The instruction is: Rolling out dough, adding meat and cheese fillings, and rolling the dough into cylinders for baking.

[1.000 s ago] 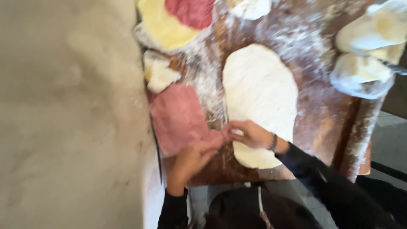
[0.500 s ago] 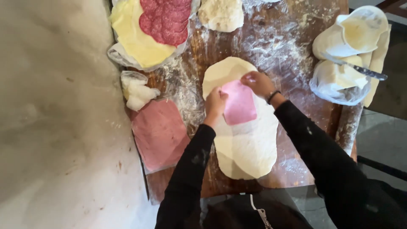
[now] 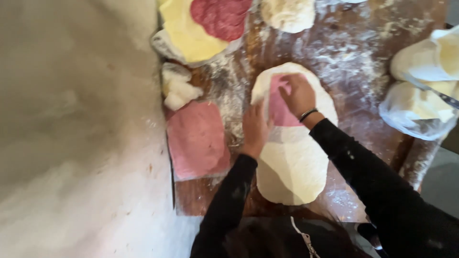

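Note:
A long oval of flattened white dough lies on a floured wooden board. A pink slice of ham rests on the dough's upper half. My right hand presses flat on the slice, fingers spread, a dark band at the wrist. My left hand lies flat at the slice's left edge, on the dough rim. Both arms wear black sleeves. A stack of pink ham slices sits on the board's left side, beside my left hand.
At the top left, a wrapper holds yellow cheese slices and red salami. A dough ball sits at the top. White crumpled pieces lie above the ham stack. Plastic bags of cheese with a knife are on the right. A pale wall runs along the left.
My hands took a ham slice from the stack, carried it onto the dough and now press it flat on the upper half. The camera view has shifted.

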